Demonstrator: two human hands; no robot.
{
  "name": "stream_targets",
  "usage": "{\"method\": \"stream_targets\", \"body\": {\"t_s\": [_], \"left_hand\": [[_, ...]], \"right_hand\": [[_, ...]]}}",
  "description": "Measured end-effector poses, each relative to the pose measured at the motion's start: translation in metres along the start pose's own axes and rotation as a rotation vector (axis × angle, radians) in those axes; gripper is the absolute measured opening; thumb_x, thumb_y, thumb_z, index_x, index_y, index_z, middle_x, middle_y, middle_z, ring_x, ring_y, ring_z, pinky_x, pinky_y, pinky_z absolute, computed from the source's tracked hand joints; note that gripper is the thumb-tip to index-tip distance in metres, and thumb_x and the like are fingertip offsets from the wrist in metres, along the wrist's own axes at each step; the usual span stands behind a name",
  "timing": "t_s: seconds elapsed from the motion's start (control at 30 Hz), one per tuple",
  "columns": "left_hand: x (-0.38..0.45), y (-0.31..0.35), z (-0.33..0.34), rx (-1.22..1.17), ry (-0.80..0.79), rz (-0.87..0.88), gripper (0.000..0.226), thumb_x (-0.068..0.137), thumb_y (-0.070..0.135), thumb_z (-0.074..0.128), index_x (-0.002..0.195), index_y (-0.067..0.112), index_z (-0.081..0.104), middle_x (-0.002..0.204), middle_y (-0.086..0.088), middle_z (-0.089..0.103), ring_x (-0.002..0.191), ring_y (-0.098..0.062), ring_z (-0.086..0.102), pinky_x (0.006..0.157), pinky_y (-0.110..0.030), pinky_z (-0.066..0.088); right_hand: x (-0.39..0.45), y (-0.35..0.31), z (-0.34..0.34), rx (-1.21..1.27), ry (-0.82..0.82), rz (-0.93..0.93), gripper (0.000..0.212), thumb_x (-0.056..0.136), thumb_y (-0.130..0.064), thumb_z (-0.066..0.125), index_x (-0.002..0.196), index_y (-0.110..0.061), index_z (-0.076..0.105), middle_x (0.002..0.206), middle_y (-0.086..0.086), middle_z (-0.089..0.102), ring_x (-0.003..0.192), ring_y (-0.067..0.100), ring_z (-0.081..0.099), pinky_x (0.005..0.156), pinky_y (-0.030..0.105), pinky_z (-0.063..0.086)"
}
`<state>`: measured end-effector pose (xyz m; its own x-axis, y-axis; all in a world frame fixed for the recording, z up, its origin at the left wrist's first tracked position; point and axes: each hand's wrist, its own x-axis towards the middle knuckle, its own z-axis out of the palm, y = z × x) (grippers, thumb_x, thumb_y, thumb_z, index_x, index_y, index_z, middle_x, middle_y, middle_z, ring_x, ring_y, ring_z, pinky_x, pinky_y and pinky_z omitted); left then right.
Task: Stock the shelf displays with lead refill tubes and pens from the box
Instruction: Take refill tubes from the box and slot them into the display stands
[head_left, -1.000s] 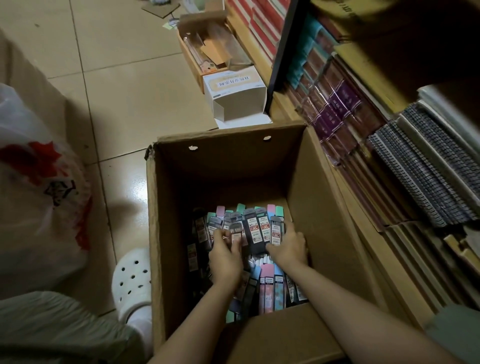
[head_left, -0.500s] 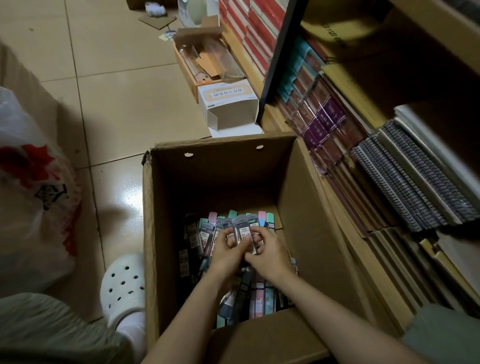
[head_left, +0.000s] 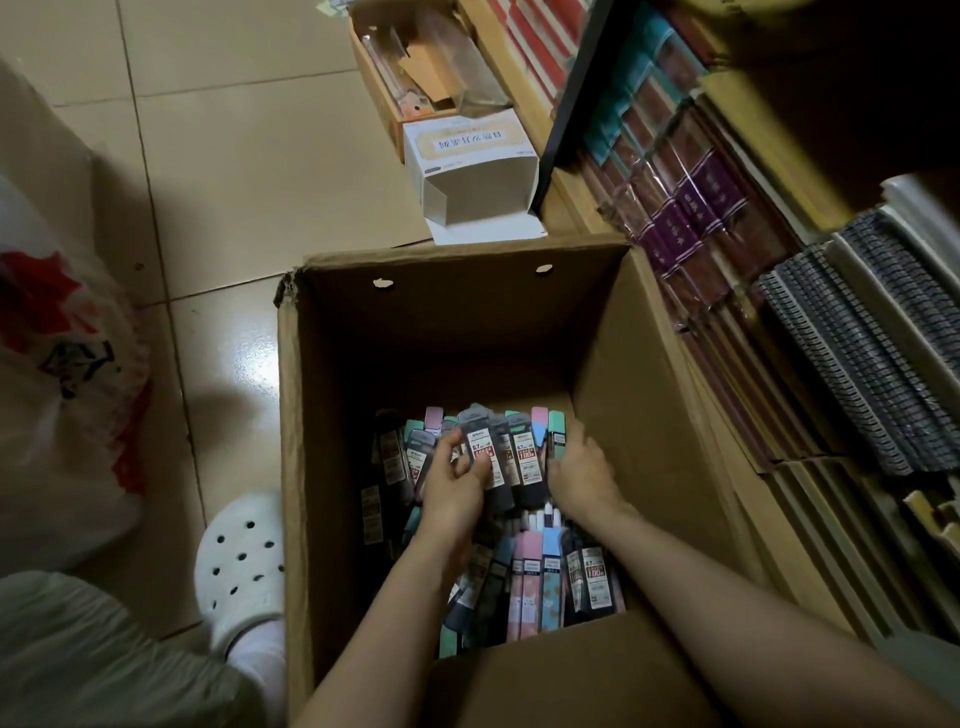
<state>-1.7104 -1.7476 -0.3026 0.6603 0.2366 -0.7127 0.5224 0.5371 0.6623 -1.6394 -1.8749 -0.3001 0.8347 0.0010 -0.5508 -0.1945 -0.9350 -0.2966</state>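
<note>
Nearest to the camera, two bare forearms reached down into a tall cardboard box that stood open on the tiled floor. Its walls were plain brown corrugated board, and the far wall had two small punched holes near the rim. The bottom of the box was covered with lead refill tubes, flat slim plastic cases in pink, light blue, mint and dark grey, many with white and red labels. Most of them lay with their long axis running from the near wall toward the far wall.

The left hand was in the middle of the box, with its fingers curled around a small bunch of dark refill cases. These stood almost upright, leaning a little, with their labelled faces toward the camera and their top ends pointing to the far wall. The right hand was just beside them, near the right wall, its fingers loosely spread over the ends of a mint tube; a firm grip could not be seen.

Left of the box stood a white perforated clog, and further left a white plastic bag with red print. Beyond the far wall a white carton lay open on its side. Along the right side, the shelf held wrapped notebooks and spiral-bound pads standing in rows.
</note>
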Motion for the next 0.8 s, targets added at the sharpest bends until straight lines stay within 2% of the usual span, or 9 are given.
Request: {"method": "stream_targets", "body": {"t_s": [0.17, 0.27, 0.33, 0.43, 0.5, 0.6, 0.67, 0.73, 0.8], "left_hand": [[-0.001, 0.0, 0.003, 0.016, -0.03, -0.031, 0.031, 0.103, 0.012, 0.042, 0.129, 0.027, 0.05, 0.105, -0.001, 0.074, 0.094, -0.022, 0.072, 0.086, -0.047, 0.057], [-0.003, 0.004, 0.005, 0.046, -0.018, -0.054, 0.037, 0.104, 0.014, 0.039, 0.138, 0.026, 0.043, 0.111, -0.005, 0.071, 0.097, -0.025, 0.07, 0.084, -0.047, 0.057], [-0.007, 0.009, 0.007, 0.042, -0.023, -0.045, 0.036, 0.104, 0.011, 0.039, 0.137, 0.023, 0.044, 0.105, -0.007, 0.072, 0.093, -0.026, 0.071, 0.075, -0.043, 0.059], [-0.016, 0.025, 0.013, 0.074, -0.046, -0.013, 0.034, 0.1, 0.007, 0.044, 0.131, 0.022, 0.046, 0.094, -0.003, 0.072, 0.084, -0.023, 0.071, 0.073, -0.042, 0.059], [-0.025, 0.043, 0.02, 0.138, -0.081, 0.042, 0.034, 0.099, 0.006, 0.047, 0.129, 0.021, 0.046, 0.097, -0.002, 0.068, 0.084, -0.02, 0.069, 0.074, -0.041, 0.058], [-0.045, 0.076, 0.035, 0.218, -0.134, 0.164, 0.034, 0.098, 0.006, 0.051, 0.129, 0.02, 0.046, 0.102, -0.005, 0.066, 0.086, -0.02, 0.07, 0.064, -0.037, 0.058], [-0.061, 0.101, 0.045, 0.275, -0.174, 0.248, 0.035, 0.097, 0.008, 0.053, 0.129, 0.02, 0.047, 0.107, -0.006, 0.066, 0.089, -0.022, 0.07, 0.065, -0.038, 0.059], [-0.081, 0.126, 0.056, 0.335, -0.236, 0.322, 0.035, 0.096, 0.01, 0.055, 0.129, 0.022, 0.047, 0.112, -0.005, 0.064, 0.094, -0.022, 0.068, 0.071, -0.04, 0.06], [-0.102, 0.149, 0.069, 0.387, -0.302, 0.389, 0.035, 0.095, 0.011, 0.056, 0.127, 0.022, 0.048, 0.116, -0.006, 0.064, 0.1, -0.021, 0.066, 0.077, -0.04, 0.059]], "right_hand": [[0.004, -0.002, 0.011, 0.057, 0.049, 0.028, 0.065, 0.095, -0.01, 0.056, 0.15, -0.011, 0.023, 0.14, 0.015, 0.043, 0.124, 0.031, 0.048, 0.098, 0.038, 0.043], [-0.001, 0.0, 0.008, 0.163, 0.073, 0.018, 0.054, 0.095, -0.008, 0.055, 0.145, -0.01, 0.035, 0.138, 0.015, 0.043, 0.122, 0.031, 0.049, 0.099, 0.037, 0.043], [-0.008, -0.003, 0.001, 0.344, 0.046, 0.044, 0.049, 0.094, -0.004, 0.058, 0.14, -0.011, 0.043, 0.133, 0.011, 0.05, 0.117, 0.027, 0.055, 0.097, 0.035, 0.05], [-0.024, -0.013, -0.018, 0.668, -0.014, 0.061, 0.045, 0.091, -0.001, 0.062, 0.132, -0.013, 0.048, 0.104, 0.002, 0.064, 0.087, 0.015, 0.066, 0.067, 0.026, 0.057], [-0.035, -0.021, -0.037, 0.739, 0.004, 0.022, 0.049, 0.088, -0.004, 0.067, 0.133, -0.014, 0.049, 0.095, -0.001, 0.064, 0.082, 0.014, 0.066, 0.071, 0.031, 0.058], [-0.055, -0.034, -0.072, 0.809, 0.071, -0.072, 0.053, 0.087, -0.008, 0.07, 0.134, -0.016, 0.048, 0.099, 0.006, 0.067, 0.086, 0.018, 0.068, 0.081, 0.042, 0.058], [-0.07, -0.04, -0.098, 0.796, 0.147, -0.163, 0.052, 0.086, -0.012, 0.071, 0.133, -0.017, 0.05, 0.097, 0.005, 0.067, 0.086, 0.019, 0.068, 0.074, 0.036, 0.059], [-0.088, -0.045, -0.129, 0.753, 0.219, -0.266, 0.055, 0.086, -0.013, 0.072, 0.134, -0.022, 0.048, 0.096, 0.0, 0.065, 0.088, 0.013, 0.067, 0.065, 0.022, 0.055], [-0.107, -0.048, -0.16, 0.727, 0.279, -0.373, 0.067, 0.084, -0.01, 0.073, 0.14, -0.027, 0.041, 0.103, -0.002, 0.062, 0.094, 0.01, 0.064, 0.069, 0.022, 0.055]]}}
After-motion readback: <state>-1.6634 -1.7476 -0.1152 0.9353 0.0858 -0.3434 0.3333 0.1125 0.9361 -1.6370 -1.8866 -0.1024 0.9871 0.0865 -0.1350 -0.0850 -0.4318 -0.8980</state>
